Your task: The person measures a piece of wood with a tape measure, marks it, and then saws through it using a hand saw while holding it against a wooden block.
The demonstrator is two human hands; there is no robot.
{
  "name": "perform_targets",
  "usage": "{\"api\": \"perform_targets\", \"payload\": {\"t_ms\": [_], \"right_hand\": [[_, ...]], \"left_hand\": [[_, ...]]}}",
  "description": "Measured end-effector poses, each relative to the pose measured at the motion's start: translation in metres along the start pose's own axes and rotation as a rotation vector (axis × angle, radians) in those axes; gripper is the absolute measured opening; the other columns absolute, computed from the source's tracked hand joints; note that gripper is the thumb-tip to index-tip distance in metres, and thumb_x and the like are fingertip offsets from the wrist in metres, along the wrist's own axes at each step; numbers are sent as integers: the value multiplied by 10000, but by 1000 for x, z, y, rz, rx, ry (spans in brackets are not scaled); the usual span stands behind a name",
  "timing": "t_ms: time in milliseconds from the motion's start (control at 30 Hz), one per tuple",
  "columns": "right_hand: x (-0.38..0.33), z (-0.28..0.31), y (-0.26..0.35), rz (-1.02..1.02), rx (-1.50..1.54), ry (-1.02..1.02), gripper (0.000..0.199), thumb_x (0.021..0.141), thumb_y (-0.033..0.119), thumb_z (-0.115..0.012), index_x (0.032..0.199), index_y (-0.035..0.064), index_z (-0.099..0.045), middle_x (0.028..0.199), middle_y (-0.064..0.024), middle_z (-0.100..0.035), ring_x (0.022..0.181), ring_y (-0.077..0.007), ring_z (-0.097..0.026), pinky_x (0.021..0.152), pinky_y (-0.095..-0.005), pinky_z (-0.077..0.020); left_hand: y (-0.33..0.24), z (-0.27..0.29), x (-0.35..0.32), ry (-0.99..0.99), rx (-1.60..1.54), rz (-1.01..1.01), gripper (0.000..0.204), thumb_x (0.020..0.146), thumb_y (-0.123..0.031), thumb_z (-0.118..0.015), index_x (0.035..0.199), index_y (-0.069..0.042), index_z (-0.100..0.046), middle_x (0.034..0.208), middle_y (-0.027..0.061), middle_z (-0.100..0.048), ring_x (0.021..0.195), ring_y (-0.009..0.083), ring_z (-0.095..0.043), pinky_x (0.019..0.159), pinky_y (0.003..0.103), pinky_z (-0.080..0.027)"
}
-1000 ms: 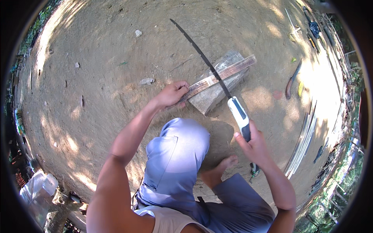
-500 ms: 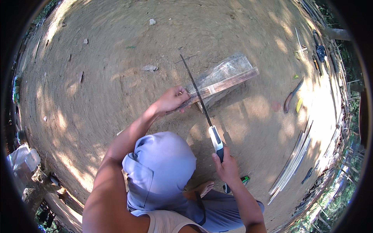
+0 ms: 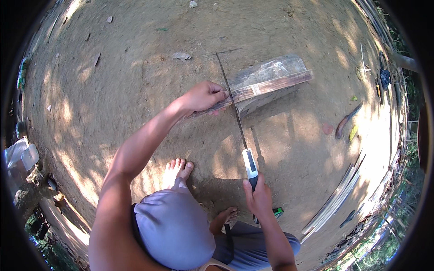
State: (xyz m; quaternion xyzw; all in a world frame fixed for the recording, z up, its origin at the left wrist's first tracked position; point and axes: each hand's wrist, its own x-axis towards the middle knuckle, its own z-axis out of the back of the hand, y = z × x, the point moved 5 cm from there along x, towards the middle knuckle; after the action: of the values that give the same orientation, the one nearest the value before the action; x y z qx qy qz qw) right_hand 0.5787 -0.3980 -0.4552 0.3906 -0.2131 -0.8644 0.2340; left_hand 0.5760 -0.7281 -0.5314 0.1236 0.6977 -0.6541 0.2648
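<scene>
A flat wooden strip, dark with a pale patch, lies across a weathered grey wood block on the ground. My left hand is closed round the strip's near left end, which juts past the block. In my right hand is the dark and white handle of a hand saw. Its long thin blade crosses the strip just beside my left fingers, with the tip pointing away from me. Whether the teeth have cut into the wood is too small to tell.
On the right lie a curved knife, a yellow leaf and a bundle of pale thin strips. A green and black tape measure sits by my right forearm. My bare foot rests left of centre; clear plastic is at far left.
My left hand has shifted right along the strip, up against the saw blade. The blade now crosses nearer the block's left end. My left foot has come into sight.
</scene>
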Motion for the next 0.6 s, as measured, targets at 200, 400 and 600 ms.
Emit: {"api": "perform_targets", "payload": {"t_ms": [200, 400, 600], "right_hand": [[4, -6, -3, 59, -49, -41, 444, 1016, 314, -590, 1325, 27, -453, 762, -249, -665, 736, -484, -672, 611, -523, -498], [0, -9, -14, 56, -47, -55, 425, 1014, 301, -592, 1309, 22, -465, 750, -260, -657, 732, -490, -670, 607, -524, -494], [16, -1, 12, -1, -33, -24, 414, 1004, 314, -599, 1287, 36, -479, 797, -269, -675, 775, -509, -665, 655, -557, -505]], "left_hand": [[-1, 1, -1, -16, 18, -5, 312, 1041, -266, -600, 1010, 21, -718, 823, 82, -744, 645, 113, -679, 584, 283, -535], [6, 0, 1, 63, -61, -42, 276, 1030, -246, -628, 1005, 13, -718, 828, 74, -743, 670, 106, -676, 601, 278, -534], [0, 2, 4, 54, -8, 42, 260, 1010, -249, -660, 985, 2, -725, 826, 66, -746, 661, 111, -674, 605, 280, -527]]}}
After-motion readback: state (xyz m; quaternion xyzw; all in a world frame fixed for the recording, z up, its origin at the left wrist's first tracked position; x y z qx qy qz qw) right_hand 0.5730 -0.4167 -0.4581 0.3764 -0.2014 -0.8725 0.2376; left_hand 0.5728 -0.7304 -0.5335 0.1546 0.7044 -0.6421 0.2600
